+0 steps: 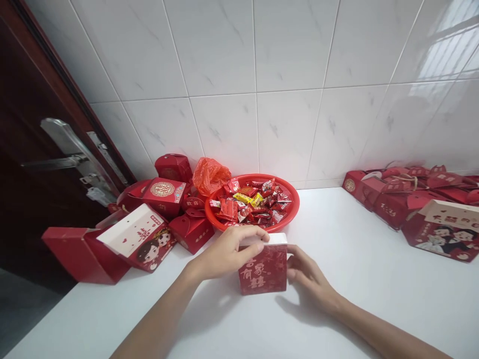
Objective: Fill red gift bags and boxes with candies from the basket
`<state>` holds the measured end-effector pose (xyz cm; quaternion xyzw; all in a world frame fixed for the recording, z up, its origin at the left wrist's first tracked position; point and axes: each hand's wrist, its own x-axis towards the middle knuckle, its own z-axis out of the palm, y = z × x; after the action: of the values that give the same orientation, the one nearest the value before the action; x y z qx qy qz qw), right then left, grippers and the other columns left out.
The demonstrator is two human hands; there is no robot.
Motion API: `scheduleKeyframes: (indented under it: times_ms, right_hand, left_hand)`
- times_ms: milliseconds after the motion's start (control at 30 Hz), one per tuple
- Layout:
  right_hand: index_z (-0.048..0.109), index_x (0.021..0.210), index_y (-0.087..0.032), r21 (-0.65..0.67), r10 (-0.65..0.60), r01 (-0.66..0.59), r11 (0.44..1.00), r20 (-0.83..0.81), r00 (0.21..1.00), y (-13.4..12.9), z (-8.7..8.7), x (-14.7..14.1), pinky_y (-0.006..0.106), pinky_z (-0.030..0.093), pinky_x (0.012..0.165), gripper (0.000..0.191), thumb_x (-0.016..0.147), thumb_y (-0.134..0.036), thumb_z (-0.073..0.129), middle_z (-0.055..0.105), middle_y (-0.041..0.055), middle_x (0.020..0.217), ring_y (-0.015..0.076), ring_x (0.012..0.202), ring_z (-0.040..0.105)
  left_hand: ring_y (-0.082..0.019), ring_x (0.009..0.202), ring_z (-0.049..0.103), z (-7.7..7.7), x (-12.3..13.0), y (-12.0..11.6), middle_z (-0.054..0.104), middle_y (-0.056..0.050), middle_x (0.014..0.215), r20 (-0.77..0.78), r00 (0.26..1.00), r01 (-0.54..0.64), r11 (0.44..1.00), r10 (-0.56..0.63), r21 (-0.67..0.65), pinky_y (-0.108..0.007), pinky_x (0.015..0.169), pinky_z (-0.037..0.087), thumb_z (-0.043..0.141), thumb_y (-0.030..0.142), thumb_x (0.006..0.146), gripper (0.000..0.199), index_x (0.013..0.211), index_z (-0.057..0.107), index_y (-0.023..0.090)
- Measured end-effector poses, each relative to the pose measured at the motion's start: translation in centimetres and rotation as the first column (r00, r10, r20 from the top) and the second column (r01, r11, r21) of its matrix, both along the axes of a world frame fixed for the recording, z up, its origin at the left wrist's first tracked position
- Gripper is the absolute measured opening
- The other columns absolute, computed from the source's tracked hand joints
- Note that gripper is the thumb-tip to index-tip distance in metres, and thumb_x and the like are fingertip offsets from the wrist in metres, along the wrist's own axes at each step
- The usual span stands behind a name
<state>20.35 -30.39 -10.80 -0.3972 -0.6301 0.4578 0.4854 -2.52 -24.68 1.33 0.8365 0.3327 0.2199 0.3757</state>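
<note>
A red box [263, 269] with pale Chinese characters on its front stands upright on the white table. My left hand [232, 247] lies over its top left, the thumb on the front upper edge and the fingers across the white top [277, 239]. At the box's right side is my right hand [305, 274], fingers curled around the edge and partly hidden behind it, thumb near the side. Just behind the box sits a red plastic basket [295, 209] full of wrapped sweets [262, 202], mostly red with a few yellow ones.
Several red gift boxes [164, 197] crowd the left, beside a crumpled red plastic bag [210, 175]. On the right, more red boxes [391, 204] stand along the tiled wall [288, 124]. A dark door with a metal handle [71, 159] is at far left.
</note>
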Motion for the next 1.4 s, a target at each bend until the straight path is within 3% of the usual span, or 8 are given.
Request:
scheduleKeyframes:
  times_ms: [167, 367, 500, 633, 800, 1000, 1167, 1400]
  right_hand:
    - [0.065, 0.103, -0.021, 0.307, -0.33, 0.298, 0.904, 0.054, 0.943, 4.1, 5.3, 1.7, 0.031, 0.048, 0.068, 0.022, 0.092, -0.038, 0.057, 0.067, 0.0036, 0.087, 0.0155, 0.069, 0.059]
    - [0.066, 0.091, -0.019, 0.4, -0.361, 0.176, 0.9, 0.455, 0.814, 12.8, 11.2, 2.0, 0.031, 0.049, 0.079, 0.013, 0.081, -0.013, 0.06, 0.073, 0.0047, 0.095, 0.0189, 0.087, 0.066]
    - [0.068, 0.106, -0.017, 0.239, -0.181, 0.001, 0.971, 0.733, 0.656, 16.3, 11.0, 0.5, 0.03, 0.047, 0.079, 0.033, 0.074, -0.014, 0.072, 0.072, 0.0073, 0.107, 0.0235, 0.096, 0.066]
    - [0.065, 0.12, -0.019, 0.09, -0.014, -0.116, 0.989, 0.844, 0.537, 17.4, 10.2, -1.2, 0.031, 0.047, 0.076, 0.053, 0.069, -0.027, 0.081, 0.072, 0.0077, 0.105, 0.026, 0.093, 0.066]
    - [0.065, 0.122, -0.022, -0.034, 0.145, -0.231, 0.972, 0.861, 0.487, 17.1, 10.0, -2.2, 0.029, 0.047, 0.076, 0.061, 0.07, -0.05, 0.081, 0.07, 0.0078, 0.112, 0.026, 0.098, 0.065]
    - [0.066, 0.114, -0.019, -0.085, 0.147, -0.231, 0.969, 0.953, 0.267, 16.7, 9.8, -2.6, 0.026, 0.042, 0.068, 0.038, 0.076, -0.019, 0.073, 0.071, 0.0092, 0.109, 0.0246, 0.096, 0.066]
    - [0.069, 0.106, -0.02, 0.014, 0.018, -0.101, 0.995, 0.952, 0.305, 16.5, 9.8, -2.8, 0.027, 0.043, 0.069, 0.024, 0.083, -0.027, 0.07, 0.072, 0.0111, 0.108, 0.0268, 0.097, 0.068]
    - [0.067, 0.103, -0.018, 0.167, -0.212, 0.159, 0.973, 0.916, 0.339, 16.7, 9.8, -2.8, 0.033, 0.045, 0.07, 0.021, 0.095, -0.026, 0.05, 0.071, 0.0172, 0.11, 0.0312, 0.101, 0.068]
  left_hand:
    - [-0.018, 0.09, 0.065, 0.1, -0.1, 0.0, 0.071, -0.003, 0.105, -0.053, 0.999, -0.006, 0.999, 0.003, -0.05, -0.026, 0.077, 0.051, 0.054, 0.033, 0.094, 0.023, 0.107, 0.068, 0.02]
    - [-0.021, 0.111, 0.061, 1.2, -0.5, -0.2, 0.064, -0.006, 0.124, -0.026, 0.993, 0.114, 0.993, -0.115, -0.02, -0.029, 0.089, 0.052, 0.058, 0.036, 0.094, 0.023, 0.105, 0.074, 0.025]
    - [-0.025, 0.129, 0.053, 2.1, -1.6, 0.1, 0.059, -0.006, 0.138, 0.047, 0.996, 0.071, 0.997, -0.072, 0.033, -0.036, 0.106, 0.045, 0.059, 0.04, 0.094, 0.026, 0.113, 0.074, 0.029]
    - [-0.024, 0.116, 0.062, 2.7, -2.4, 2.6, 0.07, -0.007, 0.121, 0.121, 0.99, -0.078, 0.993, 0.067, 0.092, -0.037, 0.102, 0.048, 0.055, 0.041, 0.095, 0.03, 0.111, 0.074, 0.024]
    - [-0.022, 0.099, 0.067, 2.4, -1.8, 7.0, 0.075, -0.005, 0.111, -0.158, 0.98, -0.107, 0.991, 0.119, 0.082, -0.03, 0.087, 0.051, 0.055, 0.039, 0.091, 0.032, 0.109, 0.075, 0.021]
    - [-0.022, 0.083, 0.067, 0.6, -0.4, 9.9, 0.077, -0.003, 0.093, -0.604, 0.797, 0.045, 0.996, 0.014, 0.083, -0.026, 0.068, 0.045, 0.063, 0.026, 0.075, 0.033, 0.104, 0.075, 0.018]
    - [-0.028, 0.108, 0.066, -0.2, 0.5, 11.2, 0.07, -0.008, 0.126, -0.638, 0.77, 0.057, 0.995, 0.011, 0.087, -0.029, 0.088, 0.05, 0.072, 0.033, 0.068, 0.062, 0.129, 0.065, 0.022]
    - [-0.041, 0.126, 0.056, -1.9, 1.8, 12.2, 0.059, -0.019, 0.138, -0.748, 0.65, 0.019, 0.98, 0.138, 0.197, -0.046, 0.101, 0.047, 0.077, 0.038, 0.062, 0.098, 0.151, 0.041, 0.021]
